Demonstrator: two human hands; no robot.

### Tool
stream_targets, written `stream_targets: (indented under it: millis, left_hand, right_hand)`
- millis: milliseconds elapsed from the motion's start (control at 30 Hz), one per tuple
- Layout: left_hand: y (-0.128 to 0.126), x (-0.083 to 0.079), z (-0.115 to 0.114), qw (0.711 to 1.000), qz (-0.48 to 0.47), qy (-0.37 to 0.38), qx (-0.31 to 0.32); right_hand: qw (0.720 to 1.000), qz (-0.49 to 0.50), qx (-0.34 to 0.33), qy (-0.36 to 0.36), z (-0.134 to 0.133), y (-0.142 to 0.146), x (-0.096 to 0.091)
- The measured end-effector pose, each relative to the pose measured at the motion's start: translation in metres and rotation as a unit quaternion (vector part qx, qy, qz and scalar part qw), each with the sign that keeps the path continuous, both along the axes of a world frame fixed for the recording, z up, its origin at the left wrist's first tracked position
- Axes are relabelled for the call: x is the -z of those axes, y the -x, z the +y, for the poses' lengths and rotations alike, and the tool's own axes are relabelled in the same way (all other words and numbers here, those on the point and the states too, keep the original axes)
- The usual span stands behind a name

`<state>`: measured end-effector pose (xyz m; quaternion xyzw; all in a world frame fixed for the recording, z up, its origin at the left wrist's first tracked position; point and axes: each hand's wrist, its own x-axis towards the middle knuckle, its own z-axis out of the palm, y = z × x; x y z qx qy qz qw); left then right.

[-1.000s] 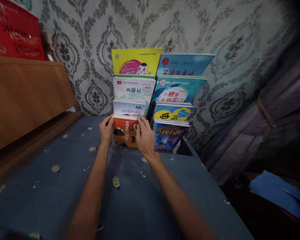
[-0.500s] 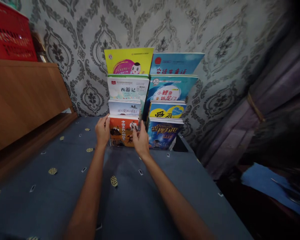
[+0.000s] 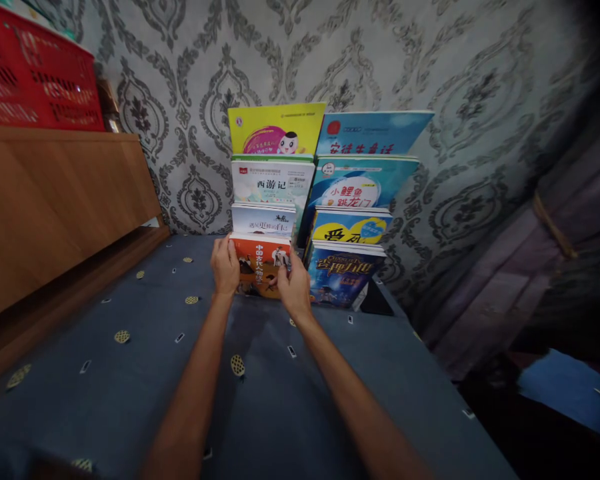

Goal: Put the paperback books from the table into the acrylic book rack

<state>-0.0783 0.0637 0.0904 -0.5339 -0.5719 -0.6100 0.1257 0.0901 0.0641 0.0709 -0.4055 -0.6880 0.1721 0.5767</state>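
Observation:
An orange book stands upright at the front of the left row of books. My left hand grips its left edge, fingers bent around the side. On the opposite edge is my right hand, its thumb lying on the cover and its fingers along the side. Behind it rise a pale blue-white book, a white book and a yellow book. The right row holds a dark blue book in front, then a blue-and-yellow book, a teal book and a blue book.
A blue cloth with pineapple prints covers the surface. At the left stands a wooden cabinet with a red plastic basket on top. Patterned wallpaper is behind. A tied curtain hangs at the right, near a blue sheet.
The view has shifted, so everything appears a little farther right. Both hands stay at the sides of the orange book, and the books keep their arrangement.

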Motion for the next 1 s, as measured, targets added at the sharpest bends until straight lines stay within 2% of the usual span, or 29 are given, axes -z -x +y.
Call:
stream_targets:
  millis: [633, 767, 1000]
  left_hand:
    - [0.002, 0.001, -0.002, 1.0, 0.026, 0.005, -0.005]
    - [0.005, 0.005, -0.005, 0.999, 0.038, 0.011, 0.009]
    - [0.008, 0.022, -0.015, 0.997, 0.06, 0.052, 0.02]
  right_hand:
    - [1.0, 0.001, 0.006, -0.009, -0.001, 0.0, -0.001]
    - [1.0, -0.003, 0.012, 0.007, -0.004, 0.002, 0.007]
    - [0.997, -0.016, 0.019, 0.075, -0.008, 0.004, 0.031]
